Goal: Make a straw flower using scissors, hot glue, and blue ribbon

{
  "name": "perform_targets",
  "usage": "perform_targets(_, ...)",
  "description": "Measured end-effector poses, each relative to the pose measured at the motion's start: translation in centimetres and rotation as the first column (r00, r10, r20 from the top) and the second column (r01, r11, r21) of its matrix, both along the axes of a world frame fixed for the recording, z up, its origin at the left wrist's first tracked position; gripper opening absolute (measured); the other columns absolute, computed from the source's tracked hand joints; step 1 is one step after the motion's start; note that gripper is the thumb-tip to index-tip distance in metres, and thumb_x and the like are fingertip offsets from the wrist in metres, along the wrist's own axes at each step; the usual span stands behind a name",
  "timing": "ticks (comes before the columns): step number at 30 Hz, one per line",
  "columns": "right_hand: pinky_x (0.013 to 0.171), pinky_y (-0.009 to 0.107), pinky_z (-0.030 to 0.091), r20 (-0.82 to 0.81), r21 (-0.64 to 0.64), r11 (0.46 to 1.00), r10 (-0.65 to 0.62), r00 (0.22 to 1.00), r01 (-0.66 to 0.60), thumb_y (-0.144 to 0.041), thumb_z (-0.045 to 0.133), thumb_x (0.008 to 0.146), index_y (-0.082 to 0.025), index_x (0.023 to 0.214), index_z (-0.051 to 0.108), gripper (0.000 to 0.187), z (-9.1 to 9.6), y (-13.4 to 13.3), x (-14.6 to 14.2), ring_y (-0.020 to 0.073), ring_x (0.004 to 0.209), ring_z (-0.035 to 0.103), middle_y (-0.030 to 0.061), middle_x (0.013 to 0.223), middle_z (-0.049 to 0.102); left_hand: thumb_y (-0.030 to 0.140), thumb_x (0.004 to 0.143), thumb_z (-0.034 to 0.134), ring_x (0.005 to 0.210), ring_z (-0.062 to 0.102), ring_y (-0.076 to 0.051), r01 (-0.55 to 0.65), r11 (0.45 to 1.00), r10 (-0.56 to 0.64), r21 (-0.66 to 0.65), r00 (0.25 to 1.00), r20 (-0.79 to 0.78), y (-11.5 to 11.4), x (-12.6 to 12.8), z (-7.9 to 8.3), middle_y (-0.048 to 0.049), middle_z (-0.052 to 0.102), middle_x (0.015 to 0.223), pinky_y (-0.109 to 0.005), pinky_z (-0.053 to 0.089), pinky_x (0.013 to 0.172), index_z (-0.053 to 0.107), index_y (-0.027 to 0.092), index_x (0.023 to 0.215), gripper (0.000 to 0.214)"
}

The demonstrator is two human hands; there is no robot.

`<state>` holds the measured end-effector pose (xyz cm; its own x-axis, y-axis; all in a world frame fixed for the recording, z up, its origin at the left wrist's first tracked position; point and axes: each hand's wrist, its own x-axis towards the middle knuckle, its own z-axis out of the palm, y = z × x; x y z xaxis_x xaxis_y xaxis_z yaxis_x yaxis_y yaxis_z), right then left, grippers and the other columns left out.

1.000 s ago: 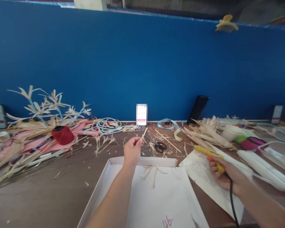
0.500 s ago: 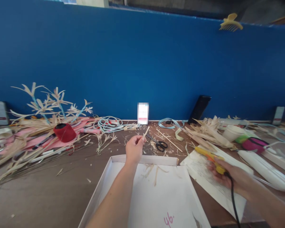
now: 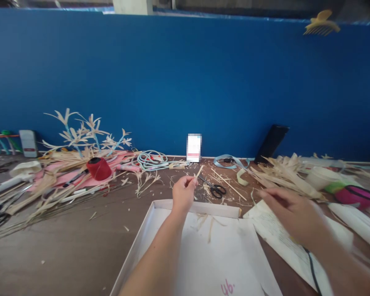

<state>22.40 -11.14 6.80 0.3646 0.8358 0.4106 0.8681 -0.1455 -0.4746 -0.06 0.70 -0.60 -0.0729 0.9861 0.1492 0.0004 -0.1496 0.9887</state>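
My left hand (image 3: 184,193) is over the far edge of a white shallow box (image 3: 203,263), pinching a pale husk strip (image 3: 199,171) that sticks up between thumb and fingertips. To the right, my right hand (image 3: 291,211) is smeared by motion above a sheet of paper (image 3: 274,230). Beneath its palm shows only a bit of yellow from the glue gun (image 3: 292,239), and a black cord (image 3: 312,271) runs down from there. Whether these fingers grip anything is not visible. Black-handled scissors (image 3: 217,190) lie beyond the box, among straw scraps.
Husk flowers on blue stems (image 3: 95,131) stand at the back left, near a red thread spool (image 3: 99,169). A coiled light blue cord (image 3: 151,159) lies behind my left hand. A phone (image 3: 193,148) leans on the blue partition (image 3: 172,82). Dried husks (image 3: 291,176) spread at right.
My view has turned slightly left. My right hand has risen relative to the glue gun, which now sits lower and mostly hidden behind it. My left hand still pinches the strip.
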Motion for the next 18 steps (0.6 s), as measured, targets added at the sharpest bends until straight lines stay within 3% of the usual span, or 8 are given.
perform_targets(3,0.058,0.027,0.041,-0.237,0.039,0.979,0.204,0.950,-0.201,-0.045,0.054,0.073,-0.023,0.080,0.068,0.027,0.4,3.2,-5.3,0.0176,0.068,0.059,0.0022,0.077,0.067,0.035,0.072,0.054,0.055,0.050,-0.010,0.001,1.000,-0.001,0.005,1.000,-0.028,0.0,-0.3,0.2,-0.0014,0.063,0.068,-0.021,0.037,0.052,0.066,0.016,0.078,0.023)
perform_targets(5,0.053,0.024,0.039,-0.447,0.082,0.965,0.259,0.856,-0.249,-0.044,0.058,0.071,-0.022,0.081,0.067,0.026,0.0,5.6,-8.1,0.0148,0.063,0.056,0.0012,0.072,0.065,0.034,0.072,0.054,0.056,0.049,-0.010,0.000,1.000,0.000,0.010,0.999,-0.036,0.0,-0.5,0.3,-0.0009,0.062,0.066,-0.021,0.037,0.053,0.065,0.016,0.075,0.022)
perform_targets(6,0.047,0.023,0.036,-0.582,0.095,0.963,0.259,0.771,-0.252,-0.043,0.059,0.069,-0.021,0.081,0.066,0.026,-0.3,6.8,-9.2,0.0125,0.057,0.052,0.0006,0.068,0.063,0.034,0.072,0.054,0.056,0.049,-0.010,0.000,1.000,0.000,0.011,0.999,-0.032,0.0,-0.5,0.4,-0.0007,0.062,0.066,-0.021,0.037,0.054,0.065,0.016,0.075,0.021)
perform_targets(9,0.035,0.018,0.023,-0.889,0.141,0.970,0.213,0.405,-0.200,-0.038,0.063,0.065,-0.020,0.081,0.061,0.024,-2.0,9.6,-11.6,0.0067,0.047,0.042,-0.0004,0.072,0.060,0.034,0.072,0.054,0.055,0.049,-0.010,-0.002,1.000,0.002,0.007,1.000,-0.008,0.0,-0.5,0.4,-0.0006,0.062,0.065,-0.021,0.037,0.054,0.065,0.016,0.076,0.021)
perform_targets(12,0.033,0.016,0.021,-0.964,0.143,0.982,0.166,0.207,-0.121,-0.035,0.065,0.062,-0.018,0.078,0.061,0.024,-4.0,10.6,-12.6,0.0049,0.046,0.040,0.0008,0.078,0.059,0.033,0.072,0.055,0.058,0.050,-0.011,0.001,1.000,-0.001,0.016,1.000,0.004,0.0,-0.4,0.4,-0.0012,0.063,0.067,-0.022,0.038,0.056,0.065,0.016,0.077,0.020)
perform_targets(18,0.032,0.014,0.026,-0.965,0.232,0.961,0.246,0.089,-0.148,-0.041,0.068,0.062,-0.019,0.085,0.066,0.032,-5.6,10.1,-11.9,0.0046,0.049,0.042,0.0027,0.085,0.063,0.030,0.072,0.055,0.062,0.052,-0.011,0.037,0.999,-0.037,0.027,0.999,-0.007,-0.4,0.0,0.7,-0.0012,0.064,0.069,-0.022,0.039,0.060,0.065,0.016,0.076,0.017)
